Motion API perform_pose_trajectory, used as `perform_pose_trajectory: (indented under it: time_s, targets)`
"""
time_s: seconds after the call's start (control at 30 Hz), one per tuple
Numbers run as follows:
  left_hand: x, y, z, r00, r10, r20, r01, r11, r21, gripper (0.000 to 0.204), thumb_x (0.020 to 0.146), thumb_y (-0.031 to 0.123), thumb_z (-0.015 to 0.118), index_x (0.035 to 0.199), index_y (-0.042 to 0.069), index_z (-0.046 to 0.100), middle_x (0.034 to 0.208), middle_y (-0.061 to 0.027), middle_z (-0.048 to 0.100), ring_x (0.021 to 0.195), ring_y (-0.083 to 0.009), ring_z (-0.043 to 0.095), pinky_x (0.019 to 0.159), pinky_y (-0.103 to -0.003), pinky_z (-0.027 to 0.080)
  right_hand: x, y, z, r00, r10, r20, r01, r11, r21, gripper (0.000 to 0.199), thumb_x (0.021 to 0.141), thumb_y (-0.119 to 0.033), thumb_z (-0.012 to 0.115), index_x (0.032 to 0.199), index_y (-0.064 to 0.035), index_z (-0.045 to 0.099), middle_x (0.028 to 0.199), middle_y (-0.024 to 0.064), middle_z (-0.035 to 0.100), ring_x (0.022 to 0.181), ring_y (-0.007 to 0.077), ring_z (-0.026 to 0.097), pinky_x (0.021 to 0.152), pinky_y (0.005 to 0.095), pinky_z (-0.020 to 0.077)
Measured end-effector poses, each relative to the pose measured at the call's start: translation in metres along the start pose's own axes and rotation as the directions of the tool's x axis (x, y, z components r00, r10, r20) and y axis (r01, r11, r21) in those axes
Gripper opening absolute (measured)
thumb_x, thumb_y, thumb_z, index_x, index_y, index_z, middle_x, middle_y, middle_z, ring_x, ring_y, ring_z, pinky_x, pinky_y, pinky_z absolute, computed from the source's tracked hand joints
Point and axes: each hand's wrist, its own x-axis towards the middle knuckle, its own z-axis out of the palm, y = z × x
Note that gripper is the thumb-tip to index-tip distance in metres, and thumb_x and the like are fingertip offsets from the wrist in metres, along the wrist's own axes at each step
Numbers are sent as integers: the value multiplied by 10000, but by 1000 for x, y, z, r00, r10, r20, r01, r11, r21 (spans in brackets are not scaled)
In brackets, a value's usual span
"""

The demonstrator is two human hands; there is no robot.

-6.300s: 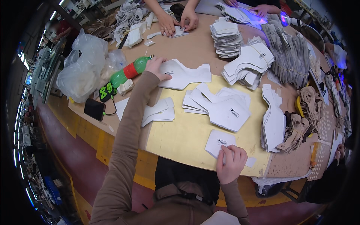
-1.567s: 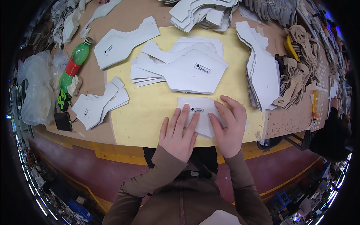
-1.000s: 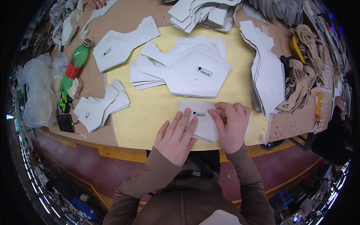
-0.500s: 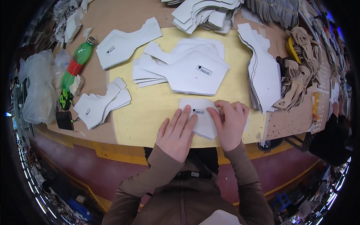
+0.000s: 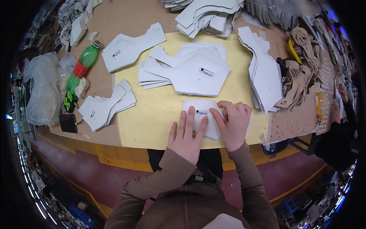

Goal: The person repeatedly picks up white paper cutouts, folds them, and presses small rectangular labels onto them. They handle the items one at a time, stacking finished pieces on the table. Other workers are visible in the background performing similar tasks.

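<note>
A small white cut piece (image 5: 212, 129) with a dark printed label lies on the yellow sheet (image 5: 152, 122) close to the table's front edge. My left hand (image 5: 187, 141) rests on its left part, fingers stretched out and spread, the fingertips beside the label. At the right edge of that same piece, my right hand (image 5: 235, 124) has its fingers curled and its thumb and forefinger pinched on the margin. Just beyond both hands sits a pile of larger white cut pieces (image 5: 198, 76), the top one bearing a similar label.
More white pieces lie in stacks at the left (image 5: 106, 103), far left (image 5: 133, 45) and right (image 5: 265, 76). A green bottle (image 5: 87, 57), plastic bag (image 5: 42, 89) and black case (image 5: 68, 123) stand along the left. Beige pieces (image 5: 299, 84) are bundled at the right. Another person's hand (image 5: 342, 92) shows there.
My left hand has shifted slightly right, its fingers more spread and straighter on the white piece. My right hand keeps its pinch at the edge. The whole view has shifted a little.
</note>
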Motion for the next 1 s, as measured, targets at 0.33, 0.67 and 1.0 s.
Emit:
perform_pose_trajectory:
  time_s: [0.33, 0.67, 1.0]
  targets:
    - [7, -24, 12, 980, -2, -198, -90, 887, -453, 740, 845, 39, 707, 1522, 79, 414, 1530, -252, 418, 1397, -445, 448, 1138, -491, 393, -4, 4, -1, 995, -28, -94, 45, 982, 186, 146, 839, -102, 791, 930, -83, 678, 684, 5, 540, 758, 213, 508, 892, 384, 379]
    - [10, -34, -8, 932, -340, 126, 82, -140, -987, 385, 946, 19, 710, 1284, -75, 551, 1124, -126, 709, 1010, -138, 679, 903, -281, 545, -18, 13, -5, 838, -346, -422, 417, 905, 85, 379, 926, -46, 634, 1283, -62, 508, 1171, 128, 636, 1072, 289, 580, 1081, 549, 370]
    - [62, -181, -63, 626, -597, -501, 52, 673, -737, 677, 920, 186, 758, 1465, -55, 439, 1355, -224, 601, 1263, -309, 588, 1057, -396, 479, -15, 5, 4, 929, -90, -360, 185, 953, 240, 414, 927, 35, 588, 1331, 20, 500, 1255, 161, 578, 1199, 306, 535, 1085, 438, 386]
